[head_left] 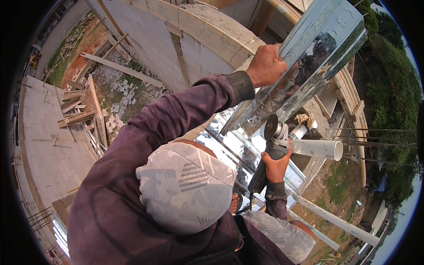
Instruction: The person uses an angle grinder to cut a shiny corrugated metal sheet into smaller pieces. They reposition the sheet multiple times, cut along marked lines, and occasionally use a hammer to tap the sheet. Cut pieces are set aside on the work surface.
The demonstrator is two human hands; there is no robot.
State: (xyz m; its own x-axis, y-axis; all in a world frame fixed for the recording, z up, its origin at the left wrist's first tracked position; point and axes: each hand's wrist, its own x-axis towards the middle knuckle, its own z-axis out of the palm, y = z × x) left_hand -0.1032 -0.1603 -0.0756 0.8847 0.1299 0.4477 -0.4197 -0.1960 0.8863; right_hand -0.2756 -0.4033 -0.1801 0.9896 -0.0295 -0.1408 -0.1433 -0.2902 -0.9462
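My left hand (pixel 267 66) is closed round the edge of a long, shiny folded sheet-metal profile (pixel 324 42), which slants from the upper right down toward the middle. In my right hand (pixel 277 165) is a dark angle grinder (pixel 276 150), its body pointing down toward my knees. The round grinder disc (pixel 270 127) is close to the lower end of the profile; I cannot tell whether they touch. More shiny metal strips (pixel 225 148) lie below. A black cord leads off the grinder's lower end, partly hidden by my knee.
A white plastic pipe (pixel 316 149) sticks out right of the grinder. Behind my left arm runs a block wall (pixel 145 26) with a concrete top edge. Lower ground at left holds timber planks (pixel 121 70) and rubble (pixel 126 95). Rods and trees (pixel 393 88) are at right.
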